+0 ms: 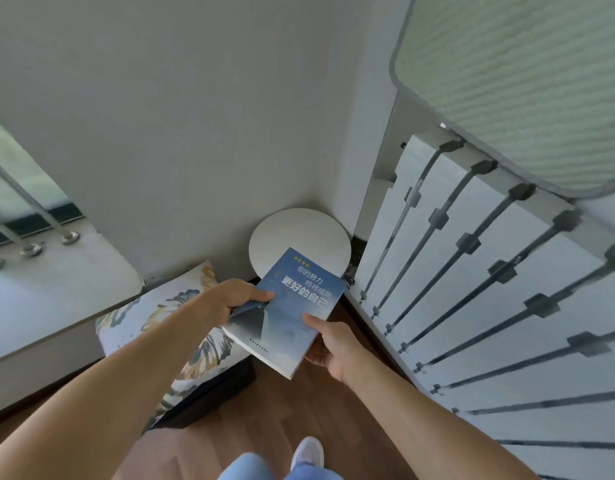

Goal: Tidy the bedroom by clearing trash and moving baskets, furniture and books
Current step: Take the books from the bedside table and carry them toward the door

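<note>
Item: blue book [292,306], white Chinese title, held by us in both hands above the wood floor [264,417]. Our left hand [235,296] pinches its left edge, thumb on the cover, where a flap curls up. Our right hand [330,344] grips the lower right corner, thumb on top. Far end of the book overlaps a round white table [299,233] in the wall corner. Left: patterned cushion [167,317] on a dark base. Right: white railing [472,271].
</note>
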`<state>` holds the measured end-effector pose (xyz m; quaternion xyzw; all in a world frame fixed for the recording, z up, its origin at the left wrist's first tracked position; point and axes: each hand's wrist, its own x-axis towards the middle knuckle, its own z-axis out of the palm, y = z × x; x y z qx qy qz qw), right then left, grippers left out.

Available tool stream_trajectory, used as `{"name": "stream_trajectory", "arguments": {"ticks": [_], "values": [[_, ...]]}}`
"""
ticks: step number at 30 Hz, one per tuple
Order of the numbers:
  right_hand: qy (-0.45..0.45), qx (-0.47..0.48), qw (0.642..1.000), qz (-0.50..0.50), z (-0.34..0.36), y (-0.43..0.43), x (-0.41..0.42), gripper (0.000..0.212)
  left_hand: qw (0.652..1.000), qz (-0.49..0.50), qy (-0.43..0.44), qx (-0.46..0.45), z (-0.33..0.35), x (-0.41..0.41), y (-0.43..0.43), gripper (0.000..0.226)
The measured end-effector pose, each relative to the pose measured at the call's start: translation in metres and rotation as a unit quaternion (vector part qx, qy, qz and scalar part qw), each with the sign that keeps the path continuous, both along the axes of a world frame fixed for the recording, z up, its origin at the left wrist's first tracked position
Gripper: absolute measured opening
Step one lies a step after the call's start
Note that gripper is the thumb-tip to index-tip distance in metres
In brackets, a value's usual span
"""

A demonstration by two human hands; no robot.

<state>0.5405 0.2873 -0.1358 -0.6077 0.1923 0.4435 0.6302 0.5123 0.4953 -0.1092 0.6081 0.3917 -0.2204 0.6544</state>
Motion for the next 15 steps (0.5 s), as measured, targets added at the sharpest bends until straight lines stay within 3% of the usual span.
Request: {"name": "stream_trajectory", "arguments": {"ticks": [15], "values": [[0.053,-0.035,0.995,-0.078,-0.061,0.062,0.118,0.039,0.995,-0.081,0.055,0.018,-0.066,0.157,0.064,0.040]]}}
